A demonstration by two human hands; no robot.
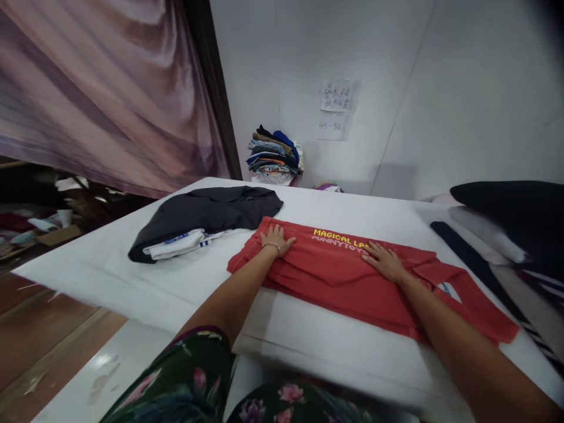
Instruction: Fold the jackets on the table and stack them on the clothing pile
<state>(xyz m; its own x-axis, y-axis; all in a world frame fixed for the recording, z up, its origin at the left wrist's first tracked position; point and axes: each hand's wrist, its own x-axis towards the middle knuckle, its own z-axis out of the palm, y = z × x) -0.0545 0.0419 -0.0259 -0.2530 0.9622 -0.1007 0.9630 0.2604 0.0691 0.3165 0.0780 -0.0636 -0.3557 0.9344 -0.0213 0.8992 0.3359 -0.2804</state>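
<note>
A red shirt [335, 276] with yellow and pale lettering lies folded lengthwise across the white table [304, 317]. On its left end rests my left hand [277, 239], palm down with fingers spread, a bracelet at the wrist. My right hand [384, 262] lies flat on the shirt beside the printed letters, fingers apart. The shirt's collar end, with a white label, extends to the right beneath my right forearm. Left of the shirt sits a dark garment [207, 214], with a white garment [176, 244] showing from under its near edge.
A stack of folded clothes [274, 154] stands against the wall at the table's far side. More clothes [515, 235] are piled at the right edge. A pinkish curtain [110, 88] hangs at the left. Handwritten paper signs [338, 97] are on the wall.
</note>
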